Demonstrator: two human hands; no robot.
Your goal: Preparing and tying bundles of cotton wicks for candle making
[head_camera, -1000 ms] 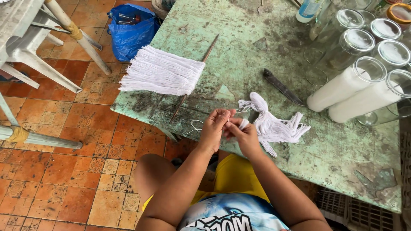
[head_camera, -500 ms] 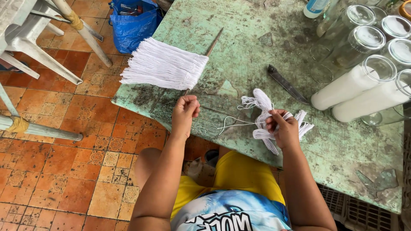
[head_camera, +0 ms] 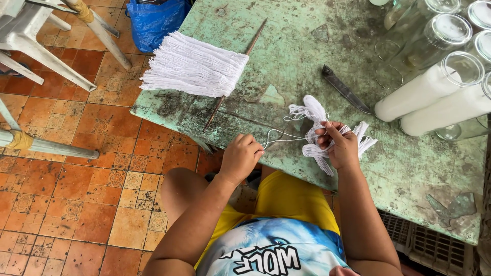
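Dropped my left hand (head_camera: pixel 241 155) back to the table edge, pinching one white strand (head_camera: pixel 279 134); right hand (head_camera: pixel 340 145) at three o'clock gripped the loose bundle (head_camera: pixel 314 110). Mid-separating, gentle pull seemed next.

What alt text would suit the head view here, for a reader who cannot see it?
A seated person's right hand grips a loose bundle of white strings on a worn green table, while the left hand pinches one strand. Strings hang on a stick; wax-filled glass jars lie right.

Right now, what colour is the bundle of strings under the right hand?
White, seen in the head view: the bundle of strings lies under the right hand.
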